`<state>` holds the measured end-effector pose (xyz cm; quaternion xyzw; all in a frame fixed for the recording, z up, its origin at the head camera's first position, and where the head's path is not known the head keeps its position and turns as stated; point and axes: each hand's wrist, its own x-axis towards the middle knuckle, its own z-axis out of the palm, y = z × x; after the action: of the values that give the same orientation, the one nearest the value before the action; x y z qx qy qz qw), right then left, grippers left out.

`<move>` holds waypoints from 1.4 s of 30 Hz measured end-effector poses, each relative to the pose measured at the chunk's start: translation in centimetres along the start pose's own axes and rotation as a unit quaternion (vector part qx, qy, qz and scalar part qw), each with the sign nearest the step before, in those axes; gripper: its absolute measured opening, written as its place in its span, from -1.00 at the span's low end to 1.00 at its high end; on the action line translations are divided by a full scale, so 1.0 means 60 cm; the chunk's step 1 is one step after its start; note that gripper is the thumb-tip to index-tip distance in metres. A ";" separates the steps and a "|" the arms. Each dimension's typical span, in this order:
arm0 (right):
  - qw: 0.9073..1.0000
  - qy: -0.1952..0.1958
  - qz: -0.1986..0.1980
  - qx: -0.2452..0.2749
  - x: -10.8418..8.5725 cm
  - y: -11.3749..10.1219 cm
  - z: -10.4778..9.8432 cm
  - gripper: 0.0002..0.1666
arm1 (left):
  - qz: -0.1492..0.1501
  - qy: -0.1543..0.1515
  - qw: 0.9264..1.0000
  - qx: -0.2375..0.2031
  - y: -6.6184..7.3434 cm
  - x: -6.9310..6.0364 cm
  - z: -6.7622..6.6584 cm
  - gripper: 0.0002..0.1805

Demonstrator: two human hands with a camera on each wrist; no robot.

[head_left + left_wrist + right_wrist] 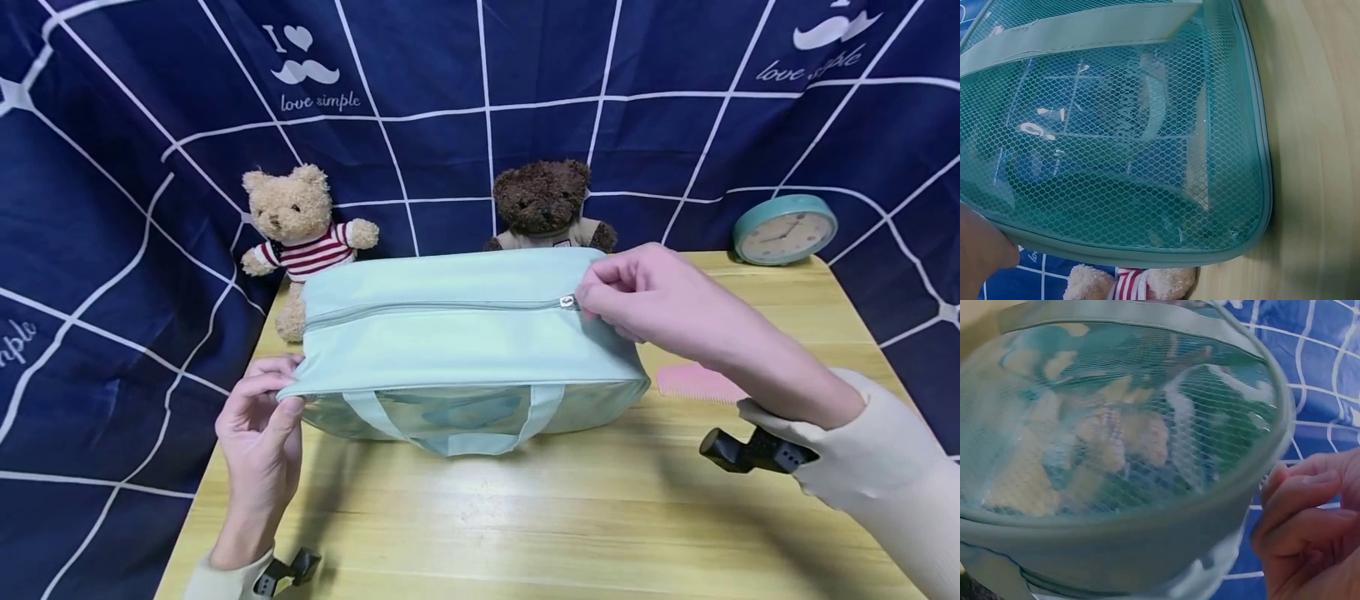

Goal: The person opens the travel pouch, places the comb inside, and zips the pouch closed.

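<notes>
A mint-green bag (pixel 450 342) with clear mesh sides stands on the wooden table, its top zipper running across and looking closed along most of its length. The zipper slider (pixel 567 301) is near the bag's right end. My right hand (pixel 652 296) pinches at the zipper's end there, fingers curled. At the bag's left front corner, my left hand (pixel 262 425) pinches the edge between thumb and fingers. Mesh fills much of the left wrist view, where part of my left hand (pixel 985 256) touches the rim. In the right wrist view my right hand (pixel 1313 525) has curled fingers beside the bag.
Behind the bag sit a light teddy bear (pixel 292 217) in a striped shirt and a dark brown bear (pixel 542 200). A teal clock (pixel 784 231) stands at the back right. A pink comb (pixel 697 382) lies right of the bag, partly under my right forearm.
</notes>
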<state>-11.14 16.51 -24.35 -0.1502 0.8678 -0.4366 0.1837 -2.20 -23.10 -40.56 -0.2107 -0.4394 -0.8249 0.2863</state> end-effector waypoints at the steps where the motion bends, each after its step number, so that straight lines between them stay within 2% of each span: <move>1: 1.000 0.001 0.000 -0.004 0.001 -0.002 0.002 -0.67 | 0.001 0.000 1.000 0.001 0.000 0.000 0.000 -0.78; 9: 0.995 0.033 -0.007 -0.096 0.014 -0.030 0.029 -0.66 | -0.001 -0.001 1.000 0.000 0.001 0.002 -0.002 -0.77; 11: 0.995 0.032 -0.008 -0.096 0.016 -0.037 0.036 -0.66 | -0.003 -0.002 1.000 0.000 0.002 0.001 -0.003 -0.78; 17: 0.993 0.035 -0.046 -0.101 0.029 -0.046 0.071 -0.62 | 0.006 0.006 1.000 -0.001 0.009 0.000 -0.006 -0.78; 22: 0.995 0.056 -0.037 -0.079 0.030 -0.049 0.095 -0.59 | 0.000 -0.004 1.000 -0.003 0.006 -0.001 -0.007 -0.79; 31: 0.985 0.114 -0.097 -0.091 0.032 -0.074 0.119 -0.53 | 0.007 0.000 1.000 -0.004 -0.006 0.001 -0.004 -0.78; 37: 0.986 0.105 -0.094 -0.088 0.048 -0.096 0.128 -0.53 | 0.006 0.009 1.000 0.000 -0.004 -0.001 -0.005 -0.77; 42: 0.990 0.086 -0.072 -0.089 0.055 -0.103 0.116 -0.52 | 0.005 0.005 1.000 -0.006 -0.003 0.000 -0.003 -0.77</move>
<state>-10.31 6.65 -23.79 -0.1899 0.9027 -0.3810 0.0623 -2.34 -23.16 -40.79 -0.2105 -0.4318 -0.8273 0.2912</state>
